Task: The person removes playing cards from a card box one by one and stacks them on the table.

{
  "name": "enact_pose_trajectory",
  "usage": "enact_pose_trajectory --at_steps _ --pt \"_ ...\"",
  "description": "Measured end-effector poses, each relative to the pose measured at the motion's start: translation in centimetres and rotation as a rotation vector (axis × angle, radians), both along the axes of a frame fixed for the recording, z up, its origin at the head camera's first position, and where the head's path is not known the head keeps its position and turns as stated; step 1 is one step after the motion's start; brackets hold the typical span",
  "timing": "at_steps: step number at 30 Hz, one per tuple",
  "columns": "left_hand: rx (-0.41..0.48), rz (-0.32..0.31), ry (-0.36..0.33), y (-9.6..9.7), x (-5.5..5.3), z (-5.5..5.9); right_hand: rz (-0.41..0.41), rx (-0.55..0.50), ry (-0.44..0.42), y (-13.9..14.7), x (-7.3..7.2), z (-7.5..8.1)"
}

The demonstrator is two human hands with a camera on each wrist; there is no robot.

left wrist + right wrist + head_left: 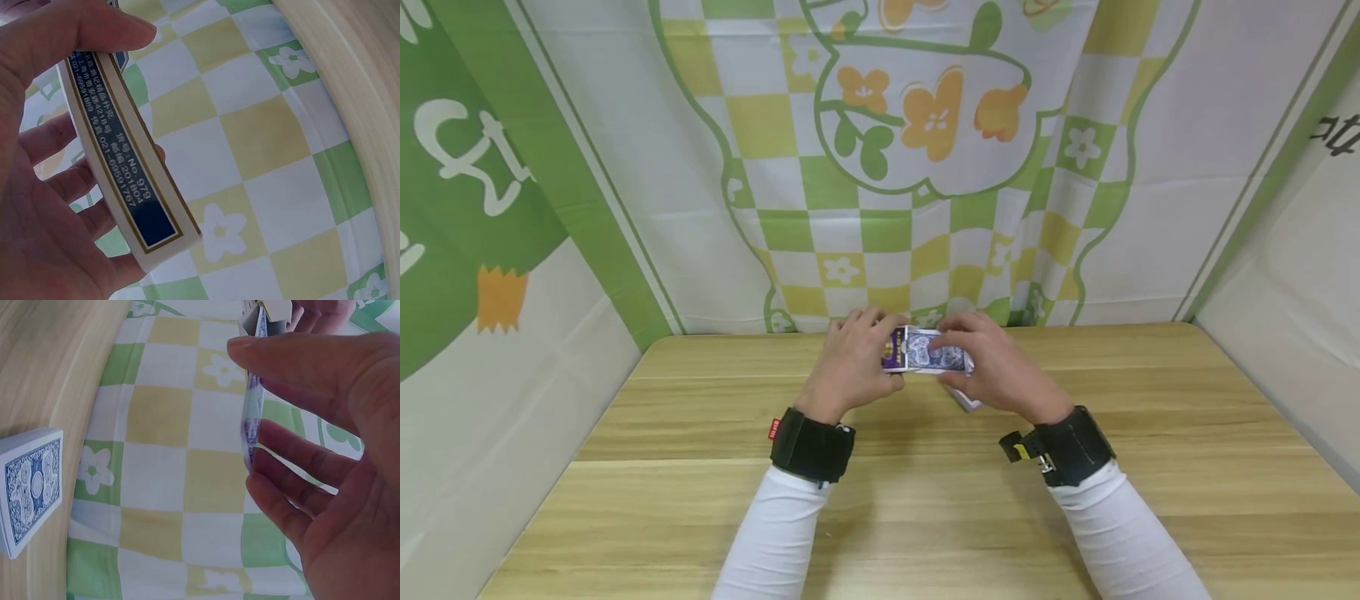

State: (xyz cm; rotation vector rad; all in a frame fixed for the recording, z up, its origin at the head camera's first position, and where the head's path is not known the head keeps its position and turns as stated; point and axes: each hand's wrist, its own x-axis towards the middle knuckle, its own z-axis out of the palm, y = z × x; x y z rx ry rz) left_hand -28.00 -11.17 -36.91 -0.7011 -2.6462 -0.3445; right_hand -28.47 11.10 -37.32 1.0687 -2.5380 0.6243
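My left hand (857,360) grips a playing card box (892,354), its thumb on one side and its fingers on the other. In the left wrist view the box's narrow side (134,162) shows printed text and a dark blue panel. My right hand (1003,362) pinches a thin bunch of blue-backed playing cards (928,350) between thumb and fingers. One end of the cards sits at the box's open mouth; in the right wrist view the box's flap (276,310) stands up there. Both hands are raised over the table's far part.
A stack of blue-backed cards (32,487) lies on the wooden table (910,517), below my right hand in the head view. Behind the table's far edge hangs a checked green, yellow and white curtain (880,229). White and green cloth walls (1277,275) flank both sides.
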Motion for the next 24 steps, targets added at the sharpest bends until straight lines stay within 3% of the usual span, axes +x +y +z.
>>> enact_pose_trajectory --at_steps 15,24 --pt "0.027 0.01 -0.003 -0.1 0.0 0.0 -0.036 0.024 -0.032 1.6 -0.3 0.4" --pt "0.033 0.011 0.0 -0.1 0.2 0.2 -0.189 0.046 -0.076 2.9 -0.4 0.7"
